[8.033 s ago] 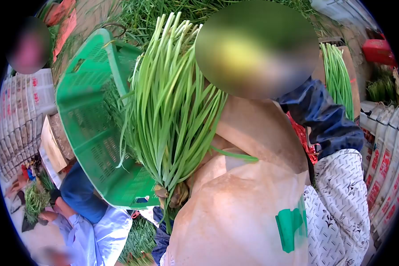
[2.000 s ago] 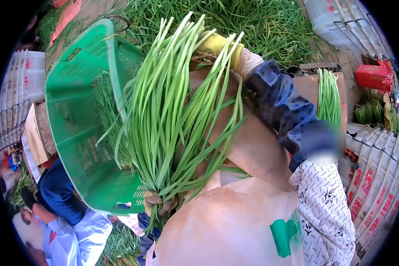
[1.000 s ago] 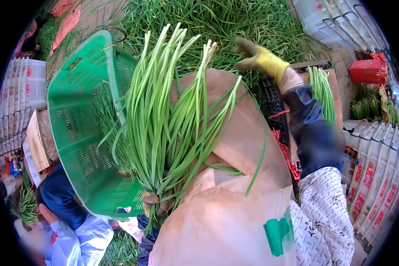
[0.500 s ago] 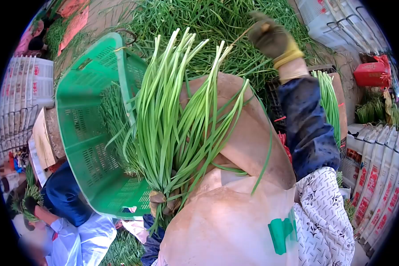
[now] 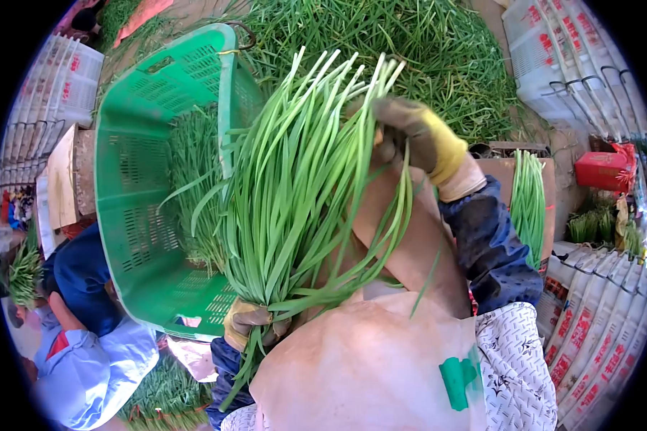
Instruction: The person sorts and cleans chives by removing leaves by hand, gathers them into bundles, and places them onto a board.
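A bunch of garlic chives [image 5: 287,187] fans upward in front of me, pale stem ends at the top. My left hand [image 5: 248,323], in a soiled glove, is closed around its lower, leafy end. At the upper right edge of the bunch is my right hand [image 5: 417,136], in a brown glove with a yellow cuff. Its fingers are curled against the outer stalks; the fingertips are partly hidden. Some leaves droop to the right over my brown-stained apron [image 5: 352,359].
A green plastic basket [image 5: 133,223] holding more chives stands at left. Loose greens [image 5: 424,65] cover the ground ahead. Another bunch [image 5: 528,208] lies at right, near a red box [image 5: 602,171] and stacked white crates [image 5: 604,323]. A person in light blue [image 5: 101,366] sits lower left.
My right hand has come down and left from above the greens to the bunch's edge. The stems in my left hand have drawn closer together and lean further right.
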Motion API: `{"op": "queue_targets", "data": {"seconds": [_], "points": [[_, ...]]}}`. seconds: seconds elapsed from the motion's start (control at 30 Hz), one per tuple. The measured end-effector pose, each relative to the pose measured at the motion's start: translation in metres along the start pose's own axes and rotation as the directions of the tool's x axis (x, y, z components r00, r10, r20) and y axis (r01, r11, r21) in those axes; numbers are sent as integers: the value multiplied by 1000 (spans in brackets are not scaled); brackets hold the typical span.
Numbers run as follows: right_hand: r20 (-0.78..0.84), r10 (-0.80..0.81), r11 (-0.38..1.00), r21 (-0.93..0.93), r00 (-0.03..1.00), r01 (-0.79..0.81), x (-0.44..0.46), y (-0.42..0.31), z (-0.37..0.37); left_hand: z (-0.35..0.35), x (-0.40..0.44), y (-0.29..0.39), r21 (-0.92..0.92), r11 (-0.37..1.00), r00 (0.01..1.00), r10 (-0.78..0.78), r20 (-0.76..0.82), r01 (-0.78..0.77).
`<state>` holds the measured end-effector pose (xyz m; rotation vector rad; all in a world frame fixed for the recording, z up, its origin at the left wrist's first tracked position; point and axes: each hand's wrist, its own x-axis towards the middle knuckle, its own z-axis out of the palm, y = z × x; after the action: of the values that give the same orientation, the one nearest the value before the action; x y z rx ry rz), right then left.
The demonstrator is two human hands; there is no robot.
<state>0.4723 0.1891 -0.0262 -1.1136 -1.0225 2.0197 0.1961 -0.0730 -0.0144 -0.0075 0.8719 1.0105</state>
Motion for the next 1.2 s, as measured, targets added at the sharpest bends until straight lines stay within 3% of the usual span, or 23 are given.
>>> {"op": "queue_targets", "data": {"seconds": [0.07,0.1,0.13,0.2,0.27,0.3,0.4,0.43,0.47,0.53,0.6,0.67,0.7,0.73,0.77,0.8,0.87,0.93,1.0,1.07,1.2], "points": [[-72,104,973,-201,992,-117,-15,-12,4,0,0,-1,-20,1000,1000,-18,-19,18],[-113,57,959,-269,992,-86,-13,-3,-7,6,-3,-1,-4,1000,998,-14,-66,14],[-112,98,973,-198,989,-119,-18,-4,-13,11,-6,0,10,1000,993,-10,-116,11],[-139,58,964,-249,989,-92,-25,-1,-29,15,-6,8,24,997,994,-69,-88,71],[-153,83,969,-220,985,-115,-33,-6,-42,18,-1,7,323,946,995,27,-93,4],[-149,36,948,-308,988,-81,-34,-10,-45,4,1,4,441,897,998,16,-67,15],[13,50,990,-132,999,-48,-29,-11,-71,27,1,19,401,910,994,-102,-29,105],[-36,18,992,-127,999,-22,-30,-15,-67,25,2,19,390,916,995,-96,-27,99],[46,-63,998,32,997,62,-21,-15,-78,20,2,17,403,909,995,-96,-39,104],[64,-231,964,154,971,219,-9,-25,-107,16,2,15,412,902,992,-118,-40,124],[-126,-213,906,347,969,244,7,-44,-171,20,1,17,346,921,984,-158,-81,176],[-291,-322,802,423,901,423,12,-76,-206,17,3,18,363,913,982,-172,-73,187],[-529,-251,953,11,811,301,10,-91,-185,10,4,15,332,930,987,-148,-60,160],[-730,-263,943,-332,630,8,8,-98,-168,6,4,12,299,941,988,-145,-58,156],[-624,-270,731,-628,733,-265,5,-94,-183,3,4,9,266,952,988,-142,-56,152],[-524,-342,539,-789,780,-294,1,-74,-193,0,4,6,233,961,989,-140,-53,148],[-456,-195,469,-821,869,-325,-8,-56,-170,1,4,-1,133,989,997,-57,-58,65],[-244,-176,581,-808,954,-99,-20,-24,-155,10,5,-4,63,998,997,1,-72,3],[85,-172,393,-908,982,147,-37,6,-119,3,5,-3,23,1000,999,-6,-40,7],[85,-62,457,-884,994,104,-40,29,-91,3,3,0,6,1000,1000,0,-16,0],[-96,-105,675,-738,990,0,-24,56,-102,3,0,11,-2,1000,999,22,25,-22]]}}
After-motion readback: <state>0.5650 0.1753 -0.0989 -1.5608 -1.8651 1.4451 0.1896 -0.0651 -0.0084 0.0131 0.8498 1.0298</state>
